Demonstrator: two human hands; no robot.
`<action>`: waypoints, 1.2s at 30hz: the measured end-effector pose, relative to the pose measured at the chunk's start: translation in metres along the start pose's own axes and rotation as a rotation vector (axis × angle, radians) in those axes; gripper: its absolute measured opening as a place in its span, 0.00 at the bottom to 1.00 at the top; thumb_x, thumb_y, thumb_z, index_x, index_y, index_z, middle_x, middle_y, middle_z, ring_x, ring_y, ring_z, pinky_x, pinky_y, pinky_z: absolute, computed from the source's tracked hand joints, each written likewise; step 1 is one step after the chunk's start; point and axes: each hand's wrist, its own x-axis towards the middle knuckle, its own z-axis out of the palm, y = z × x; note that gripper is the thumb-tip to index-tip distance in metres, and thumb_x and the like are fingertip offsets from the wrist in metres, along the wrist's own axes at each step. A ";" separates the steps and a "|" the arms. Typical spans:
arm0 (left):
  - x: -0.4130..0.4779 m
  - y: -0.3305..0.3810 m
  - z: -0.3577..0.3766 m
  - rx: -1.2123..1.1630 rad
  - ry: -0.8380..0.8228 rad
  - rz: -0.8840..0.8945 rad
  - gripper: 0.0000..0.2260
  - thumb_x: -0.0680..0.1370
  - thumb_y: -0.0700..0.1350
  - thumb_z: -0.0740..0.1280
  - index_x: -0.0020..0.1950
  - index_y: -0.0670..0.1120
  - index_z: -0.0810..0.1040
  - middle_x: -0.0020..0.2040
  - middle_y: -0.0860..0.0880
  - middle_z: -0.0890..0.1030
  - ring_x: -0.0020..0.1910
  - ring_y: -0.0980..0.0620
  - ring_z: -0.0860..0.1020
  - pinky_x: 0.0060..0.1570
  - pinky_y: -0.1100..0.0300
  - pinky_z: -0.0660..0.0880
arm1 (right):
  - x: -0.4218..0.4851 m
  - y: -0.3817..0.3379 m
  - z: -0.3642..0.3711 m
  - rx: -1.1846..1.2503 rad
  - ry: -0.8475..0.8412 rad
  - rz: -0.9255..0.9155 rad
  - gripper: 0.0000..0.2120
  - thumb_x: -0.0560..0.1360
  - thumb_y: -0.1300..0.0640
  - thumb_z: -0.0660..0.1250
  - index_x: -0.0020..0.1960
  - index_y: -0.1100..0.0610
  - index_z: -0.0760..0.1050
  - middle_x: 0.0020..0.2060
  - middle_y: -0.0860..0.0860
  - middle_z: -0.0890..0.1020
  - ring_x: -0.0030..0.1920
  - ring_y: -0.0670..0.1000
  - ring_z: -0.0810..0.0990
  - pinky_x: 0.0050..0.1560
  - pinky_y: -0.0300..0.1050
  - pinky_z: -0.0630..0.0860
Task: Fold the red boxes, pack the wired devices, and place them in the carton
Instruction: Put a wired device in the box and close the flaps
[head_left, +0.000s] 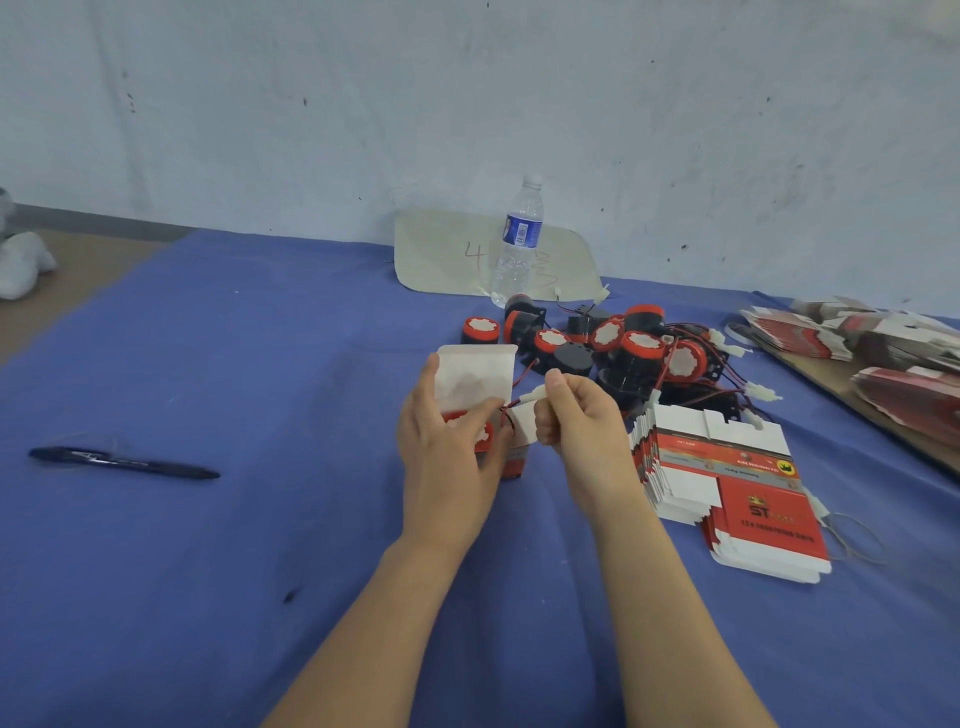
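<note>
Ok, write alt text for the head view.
On a blue cloth, the left hand grips an open red box with a wired device inside, while the right hand pinches the white connector on its wire. A pile of devices, flat boxes, a water bottle and a pen are nearby.

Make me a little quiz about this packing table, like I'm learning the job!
1. True or false: the pen lies to the left of the left hand.
2. What does the right hand pinch? A scissors, B a white wire connector, C a coin.
3. Fill in: the left hand holds a red box whose top flap is ____.
Key: 1 true; 2 B; 3 open.
</note>
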 end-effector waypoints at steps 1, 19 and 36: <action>-0.001 0.000 0.001 -0.005 -0.011 -0.009 0.09 0.77 0.49 0.69 0.56 0.52 0.82 0.77 0.46 0.55 0.73 0.47 0.56 0.68 0.55 0.60 | 0.000 -0.001 0.000 -0.053 0.015 -0.005 0.12 0.81 0.52 0.59 0.44 0.59 0.72 0.25 0.44 0.73 0.28 0.42 0.70 0.32 0.35 0.70; 0.001 0.002 0.005 -0.184 -0.055 -0.130 0.07 0.79 0.45 0.66 0.53 0.46 0.82 0.77 0.51 0.52 0.71 0.55 0.55 0.60 0.65 0.63 | -0.001 0.008 0.008 -0.856 0.070 -0.450 0.12 0.76 0.63 0.67 0.57 0.54 0.82 0.69 0.49 0.69 0.69 0.54 0.59 0.65 0.42 0.61; 0.001 0.003 0.000 -0.175 -0.038 -0.180 0.05 0.78 0.46 0.67 0.49 0.47 0.82 0.77 0.54 0.50 0.73 0.50 0.58 0.58 0.61 0.68 | 0.000 -0.002 0.013 -0.832 0.010 -0.181 0.09 0.79 0.58 0.60 0.44 0.57 0.78 0.38 0.51 0.78 0.37 0.50 0.75 0.35 0.42 0.73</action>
